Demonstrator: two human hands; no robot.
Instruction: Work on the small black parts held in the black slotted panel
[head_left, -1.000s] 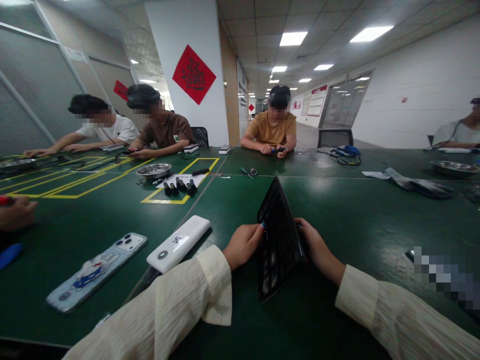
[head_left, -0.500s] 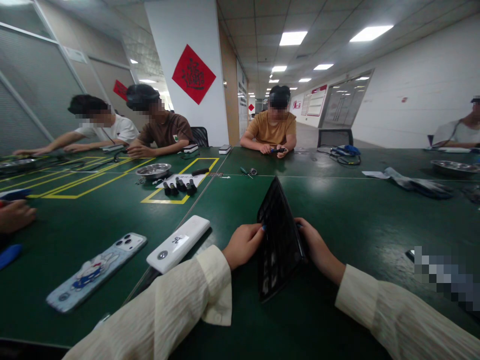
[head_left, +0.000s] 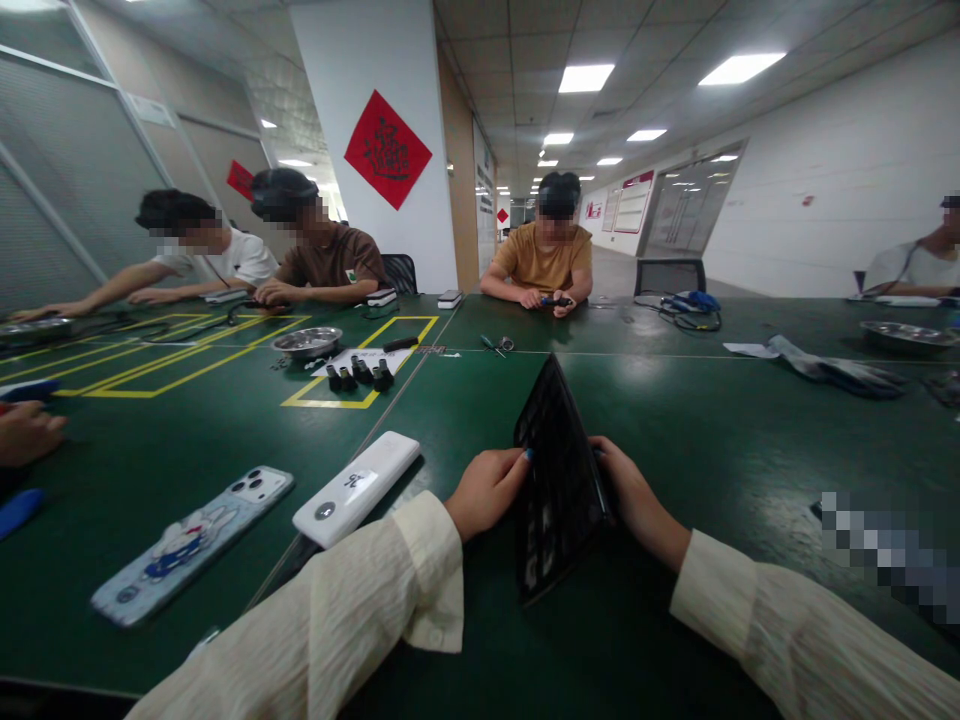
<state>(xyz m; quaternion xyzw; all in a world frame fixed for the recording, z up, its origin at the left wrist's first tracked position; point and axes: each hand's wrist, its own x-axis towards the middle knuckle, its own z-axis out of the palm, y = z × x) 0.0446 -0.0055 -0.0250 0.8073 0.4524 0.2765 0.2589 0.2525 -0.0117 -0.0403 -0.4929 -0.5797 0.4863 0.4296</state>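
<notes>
A thin black tablet-like panel [head_left: 556,500] stands tilted on edge above the green table, its dark glossy face turned to the left. My left hand [head_left: 491,490] is closed on its left side, thumb against the face. From the right, my right hand [head_left: 637,498] grips the back; most of those fingers are hidden behind the panel. Left of my left forearm lies a white power bank [head_left: 358,488] with a number label. Beyond it is a phone [head_left: 195,545] in a pale case with a cartoon figure.
A metal bowl [head_left: 307,342] and several black cylindrical parts [head_left: 361,374] stand near yellow tape. Small pliers [head_left: 495,346] lie farther off. At right are gloves [head_left: 836,368] and a blurred-out object [head_left: 892,555]. Several people sit around the table; one person's hand [head_left: 30,432] shows at far left.
My hands and the black panel have stayed practically still. The other person's hand at the left edge has shifted slightly left.
</notes>
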